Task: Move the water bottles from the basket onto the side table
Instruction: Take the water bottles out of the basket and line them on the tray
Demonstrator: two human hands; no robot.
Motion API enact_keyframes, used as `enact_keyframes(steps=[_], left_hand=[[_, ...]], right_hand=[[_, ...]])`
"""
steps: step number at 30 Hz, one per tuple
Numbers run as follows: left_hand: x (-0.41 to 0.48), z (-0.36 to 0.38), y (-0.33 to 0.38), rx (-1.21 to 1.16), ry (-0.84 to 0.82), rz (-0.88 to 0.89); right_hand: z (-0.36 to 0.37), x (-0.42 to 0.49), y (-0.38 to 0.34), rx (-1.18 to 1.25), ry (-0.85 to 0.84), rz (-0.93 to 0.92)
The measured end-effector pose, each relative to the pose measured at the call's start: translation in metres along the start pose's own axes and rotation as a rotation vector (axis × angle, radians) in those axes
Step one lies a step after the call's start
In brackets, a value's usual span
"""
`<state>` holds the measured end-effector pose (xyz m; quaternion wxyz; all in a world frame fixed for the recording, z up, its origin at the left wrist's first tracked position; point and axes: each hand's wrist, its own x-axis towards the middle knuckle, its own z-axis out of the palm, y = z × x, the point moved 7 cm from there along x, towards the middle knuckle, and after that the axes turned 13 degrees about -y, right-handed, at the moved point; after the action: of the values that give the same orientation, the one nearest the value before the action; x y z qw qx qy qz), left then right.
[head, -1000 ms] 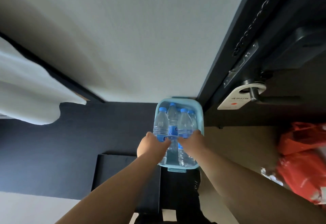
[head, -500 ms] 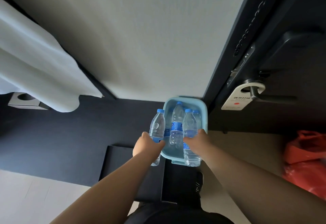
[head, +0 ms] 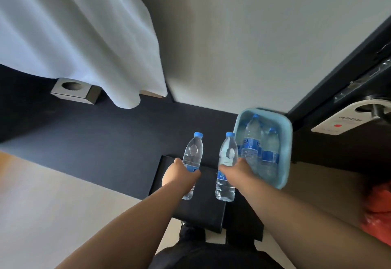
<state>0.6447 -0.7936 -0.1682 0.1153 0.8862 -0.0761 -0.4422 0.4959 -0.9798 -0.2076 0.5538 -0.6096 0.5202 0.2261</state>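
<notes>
Each of my hands grips a clear water bottle with a blue cap, upright, above a black side table (head: 196, 211). My left hand (head: 179, 174) is shut round the left bottle (head: 193, 152) at its blue label. My right hand (head: 237, 172) is shut round the middle of the right bottle (head: 227, 156), just left of the basket. The light blue basket (head: 286, 141) stands to the right against the wall and holds more bottles (head: 252, 141) with blue labels. Both held bottles are outside the basket.
A white cloth (head: 80, 35) hangs at the upper left over a dark surface with a grey box (head: 76, 90). A dark door with a handle and a white hanger tag (head: 347, 118) is at the right. A red bag (head: 378, 211) lies at the lower right.
Both hands have lifted a bottle out of the basket and carried it left, over the black table. The view has swung left, showing more of the cloth and the grey box.
</notes>
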Motion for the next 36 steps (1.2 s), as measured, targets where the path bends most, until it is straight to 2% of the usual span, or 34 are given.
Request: enact_keyframes(steps=[7,16,23,31,36], left_hand=[[0.021,-0.018,-0.077,-0.016,-0.006,-0.048],[0.070,-0.011,-0.152,-0.008,-0.064,-0.116],[0.107,0.007,-0.184,-0.012,-0.081,-0.152],[0.132,0.024,-0.193,0.043,-0.065,-0.143],[0.143,0.026,-0.190,0.130,-0.010,-0.103]], right_hand=[[0.075,0.002,-0.012,0.011,-0.089,0.019],[0.175,0.039,0.011,0.083,-0.225,0.080],[0.222,0.068,0.024,0.100,-0.198,0.138],[0.245,0.087,0.026,0.091,-0.111,0.181],[0.249,0.090,0.011,-0.036,-0.085,0.202]])
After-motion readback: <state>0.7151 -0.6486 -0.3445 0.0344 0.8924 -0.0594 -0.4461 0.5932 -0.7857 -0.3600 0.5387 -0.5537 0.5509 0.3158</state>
